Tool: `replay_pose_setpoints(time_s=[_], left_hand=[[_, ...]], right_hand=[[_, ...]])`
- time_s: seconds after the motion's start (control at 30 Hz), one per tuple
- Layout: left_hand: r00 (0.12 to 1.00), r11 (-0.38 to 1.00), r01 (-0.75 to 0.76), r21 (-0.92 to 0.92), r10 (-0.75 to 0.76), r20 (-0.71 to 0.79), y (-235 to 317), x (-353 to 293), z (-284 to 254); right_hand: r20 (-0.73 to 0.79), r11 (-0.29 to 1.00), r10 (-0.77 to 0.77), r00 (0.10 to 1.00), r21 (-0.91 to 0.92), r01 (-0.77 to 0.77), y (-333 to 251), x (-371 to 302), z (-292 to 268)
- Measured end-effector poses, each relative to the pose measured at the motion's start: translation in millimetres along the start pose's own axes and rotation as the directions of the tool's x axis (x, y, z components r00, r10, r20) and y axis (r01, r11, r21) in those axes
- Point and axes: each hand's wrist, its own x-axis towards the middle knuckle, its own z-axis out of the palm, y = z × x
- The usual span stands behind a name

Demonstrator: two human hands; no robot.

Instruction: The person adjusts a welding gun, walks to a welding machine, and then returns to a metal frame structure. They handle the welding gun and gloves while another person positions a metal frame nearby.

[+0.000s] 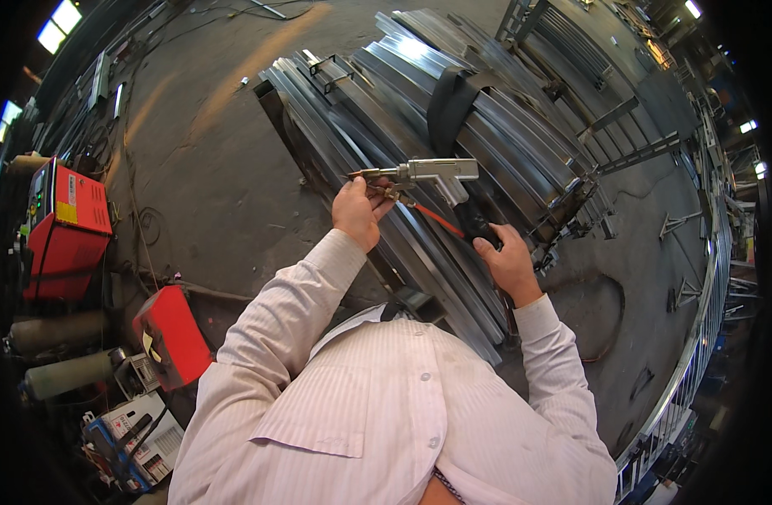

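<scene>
A silver, pistol-shaped welding gun (441,169) is held level in front of my chest, over a stack of metal profiles (373,139). Its copper-coloured nozzle points left. My left hand (358,214) is closed at the nozzle end, with the thumb at the tip and the fingers beneath it. A small brass-coloured fitting shows by those fingers. My right hand (509,263) grips the black lower end of the gun's handle. An orange-red hose (436,220) runs below the gun, between the two hands.
A black strap (449,109) lies across the profiles. To the left are a red machine (76,220) with green lights, a red box (172,338), gas cylinders (70,376) and a white-and-blue machine (142,442). Cables cross the floor. A metal railing (693,353) curves along the right.
</scene>
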Motion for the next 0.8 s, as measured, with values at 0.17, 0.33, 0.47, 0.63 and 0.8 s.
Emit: replay_pose_setpoints(time_s=[0.17,0.33,0.47,0.63,0.8], left_hand=[[1.000,1.000,-0.001,0.002,0.001,0.031,-3.4,5.5,-1.6],[0.999,1.000,0.000,0.020,-0.001,0.045,-6.2,6.8,-0.2],[1.000,1.000,-0.001,0.031,0.000,0.030,-6.5,6.8,0.2],[1.000,1.000,-0.009,0.028,0.009,0.028,-7.5,9.0,4.7],[0.999,0.998,0.011,-0.058,-0.014,-0.049,-10.6,13.2,12.9]], right_hand=[[-0.027,1.000,-0.021,0.999,-0.023,0.020,-0.1,0.1,1.2],[-0.050,0.995,-0.044,0.998,-0.094,0.039,2.3,-0.7,2.1],[-0.059,0.994,-0.034,0.998,-0.101,0.028,4.6,-0.5,4.6],[-0.096,0.992,-0.048,0.994,-0.122,0.036,3.8,-2.3,4.6],[-0.125,0.991,-0.036,0.992,-0.136,0.019,3.7,-5.4,5.2]])
